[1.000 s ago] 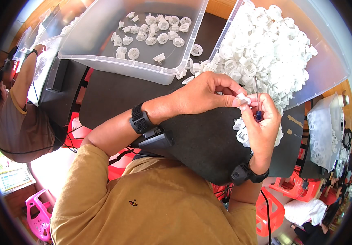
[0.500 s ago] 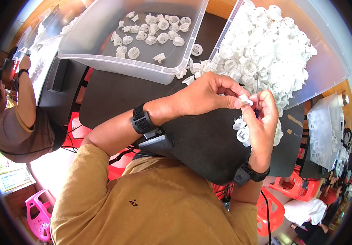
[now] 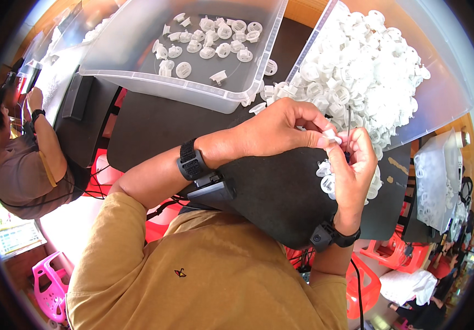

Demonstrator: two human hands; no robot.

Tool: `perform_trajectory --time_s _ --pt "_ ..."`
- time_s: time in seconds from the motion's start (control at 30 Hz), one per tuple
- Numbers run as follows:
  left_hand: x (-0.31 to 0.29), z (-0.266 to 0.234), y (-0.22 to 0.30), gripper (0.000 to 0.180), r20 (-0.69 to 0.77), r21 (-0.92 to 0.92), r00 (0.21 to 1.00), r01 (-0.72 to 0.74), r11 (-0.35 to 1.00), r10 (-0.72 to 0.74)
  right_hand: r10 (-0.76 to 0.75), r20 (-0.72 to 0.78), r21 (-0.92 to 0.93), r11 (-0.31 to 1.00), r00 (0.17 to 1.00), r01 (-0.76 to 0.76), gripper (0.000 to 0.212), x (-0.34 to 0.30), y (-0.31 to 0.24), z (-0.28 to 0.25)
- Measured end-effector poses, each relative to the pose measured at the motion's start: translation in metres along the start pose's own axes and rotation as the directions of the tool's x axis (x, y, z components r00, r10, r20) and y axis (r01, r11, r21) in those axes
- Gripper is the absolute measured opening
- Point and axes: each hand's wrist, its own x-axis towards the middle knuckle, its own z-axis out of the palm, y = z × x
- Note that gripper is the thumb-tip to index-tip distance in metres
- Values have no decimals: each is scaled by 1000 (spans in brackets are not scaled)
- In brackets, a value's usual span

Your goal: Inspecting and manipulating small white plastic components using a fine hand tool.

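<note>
Over the dark table, my two hands meet in front of the heap of white parts. My left hand (image 3: 278, 130) is closed, pinching a small white plastic part (image 3: 331, 136) between thumb and fingertips. My right hand (image 3: 353, 168) is also closed, its thumb against that same part. A slim screwdriver-like tool (image 3: 349, 118), with a thin metal shaft and a dark handle, stands upright in my right fingers; its handle is mostly hidden. Beneath my right hand lie several round white plastic parts (image 3: 328, 184), partly covered by it.
A clear bin (image 3: 193, 93) with scattered white parts stands at the back left. At the back right, a tipped clear bin (image 3: 446, 91) spills a big heap of white parts (image 3: 358, 66) onto the table (image 3: 204, 132). Another person (image 3: 28, 159) sits at far left; red stools (image 3: 363, 286) stand below.
My hands stay together, the right one shifting slightly down and turning a little with the white part. At far left, the other person's arm has moved.
</note>
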Motion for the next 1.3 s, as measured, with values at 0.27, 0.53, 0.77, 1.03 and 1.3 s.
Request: perform_trajectory --time_s 0.27,0.53,0.77,1.03,1.3 --pt "-2 2 -4 20 -32 -14 999 9 1000 -9 -24 -16 51 998 1000 25 15 4 13 -1" --pt "0 -1 -9 23 -94 -167 995 5 986 -22 9 53 93 996 999 -14 14 8 11 -6" --pt "-1 0 -4 25 -97 -259 990 77 963 -106 -37 88 127 992 995 26 16 8 10 -6" --pt "-1 2 -9 23 -111 -264 992 30 964 -61 -41 80 117 993 996 32 16 8 12 -7" --pt "-2 -3 -5 40 -37 -360 993 89 929 -110 -7 65 123 992 998 -1 20 7 8 -9"
